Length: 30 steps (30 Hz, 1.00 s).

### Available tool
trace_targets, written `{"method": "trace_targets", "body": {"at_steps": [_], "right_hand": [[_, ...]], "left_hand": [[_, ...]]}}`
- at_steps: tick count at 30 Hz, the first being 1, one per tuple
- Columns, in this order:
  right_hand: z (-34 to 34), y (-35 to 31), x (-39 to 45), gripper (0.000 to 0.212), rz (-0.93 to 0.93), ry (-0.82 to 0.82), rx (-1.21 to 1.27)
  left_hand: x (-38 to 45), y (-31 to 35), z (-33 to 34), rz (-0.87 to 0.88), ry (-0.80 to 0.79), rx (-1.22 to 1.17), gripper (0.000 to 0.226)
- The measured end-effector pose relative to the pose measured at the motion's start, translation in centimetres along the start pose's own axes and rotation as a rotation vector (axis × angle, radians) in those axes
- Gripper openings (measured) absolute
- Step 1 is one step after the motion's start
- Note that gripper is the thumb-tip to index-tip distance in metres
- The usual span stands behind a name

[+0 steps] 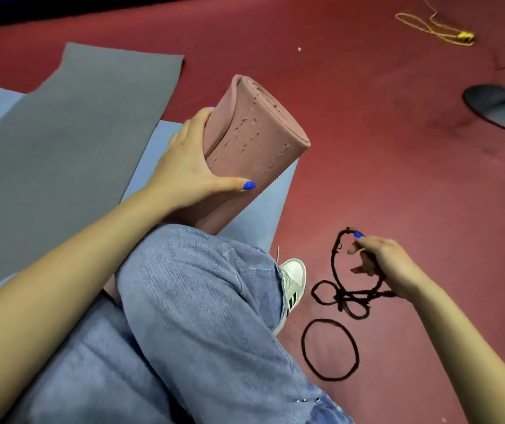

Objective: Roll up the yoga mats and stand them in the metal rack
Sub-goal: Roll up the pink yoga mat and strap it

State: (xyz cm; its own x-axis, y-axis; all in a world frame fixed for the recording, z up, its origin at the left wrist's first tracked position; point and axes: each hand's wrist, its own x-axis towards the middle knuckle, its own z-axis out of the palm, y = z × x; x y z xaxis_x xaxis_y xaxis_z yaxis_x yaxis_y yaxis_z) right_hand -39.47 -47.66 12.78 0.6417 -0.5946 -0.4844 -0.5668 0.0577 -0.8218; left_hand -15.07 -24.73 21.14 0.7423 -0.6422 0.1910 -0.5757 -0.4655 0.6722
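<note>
On the red floor (367,148), two mats lie flat toward its left edge: one grey mat (61,133) over one blue mat (257,218). One pink rolled mat (251,142) stands tilted, gripped by the left hand (190,166), likely to prevent unrolling. The right hand (376,258) pinches a dark cord (337,270), probably for tying; one cord ring (330,350) lies nearby.

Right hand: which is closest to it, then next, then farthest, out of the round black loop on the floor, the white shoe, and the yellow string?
1. Round black cord loop: on the red floor, just below the right hand.
2. White striped shoe: to the hand's left, beside the denim knee.
3. Yellow string: far off, at the top of the view.

Loop and shoe are nearly tied.
</note>
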Motion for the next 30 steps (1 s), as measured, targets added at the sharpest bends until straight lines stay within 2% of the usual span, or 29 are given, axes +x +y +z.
{"method": "trace_targets", "body": {"at_steps": [3, 6, 7, 9, 10, 11, 14, 16, 19, 21, 25, 30], "right_hand": [[0.0, -4.7, -1.1, 0.030, -0.053, -0.102, 0.054], [-1.1, -5.3, -0.4, 0.028, 0.064, -0.175, 0.114], [-1.4, -4.4, 0.1, 0.029, 0.109, -0.162, 0.006], [-2.0, -1.1, 1.0, 0.031, 0.227, -0.091, -0.434], [-2.1, 0.7, 1.5, 0.031, 0.303, -0.077, -0.494], [-2.1, 2.1, 1.7, 0.030, 0.353, -0.089, -0.455], [-2.2, 4.2, 1.6, 0.030, 0.337, 0.013, -0.160], [-2.1, 4.4, 1.5, 0.027, 0.359, 0.019, 0.087], [-2.7, 4.5, 1.5, 0.028, 0.384, 0.070, 0.147], [-2.9, 3.8, 1.3, 0.033, 0.404, 0.055, 0.308], [-1.3, -1.1, 0.4, 0.026, 0.227, -0.013, 0.172], [3.2, -11.6, -0.3, 0.019, -0.201, -0.096, 0.158]], "left_hand": [[-0.6, -0.2, -1.2, -0.014, 0.024, 0.010, 0.130], [-1.4, -0.5, -2.6, -0.026, 0.095, -0.001, 0.128], [-1.6, -0.6, -3.0, -0.031, 0.122, -0.005, 0.127], [-2.1, -0.7, -3.5, -0.030, 0.160, -0.009, 0.127], [-2.2, -0.8, -3.7, -0.029, 0.170, -0.008, 0.127], [-2.4, -0.9, -3.8, -0.028, 0.173, -0.005, 0.128], [-2.4, -1.1, -3.6, -0.020, 0.174, 0.004, 0.127], [-2.3, -1.1, -3.3, -0.013, 0.172, 0.001, 0.127], [-2.2, -1.1, -2.9, -0.013, 0.164, 0.003, 0.126], [-2.2, -1.0, -2.7, -0.011, 0.160, 0.009, 0.125], [-2.3, -0.6, -2.6, -0.026, 0.161, 0.015, 0.123], [-2.6, -0.8, -3.2, -0.032, 0.153, 0.018, 0.123]]}}
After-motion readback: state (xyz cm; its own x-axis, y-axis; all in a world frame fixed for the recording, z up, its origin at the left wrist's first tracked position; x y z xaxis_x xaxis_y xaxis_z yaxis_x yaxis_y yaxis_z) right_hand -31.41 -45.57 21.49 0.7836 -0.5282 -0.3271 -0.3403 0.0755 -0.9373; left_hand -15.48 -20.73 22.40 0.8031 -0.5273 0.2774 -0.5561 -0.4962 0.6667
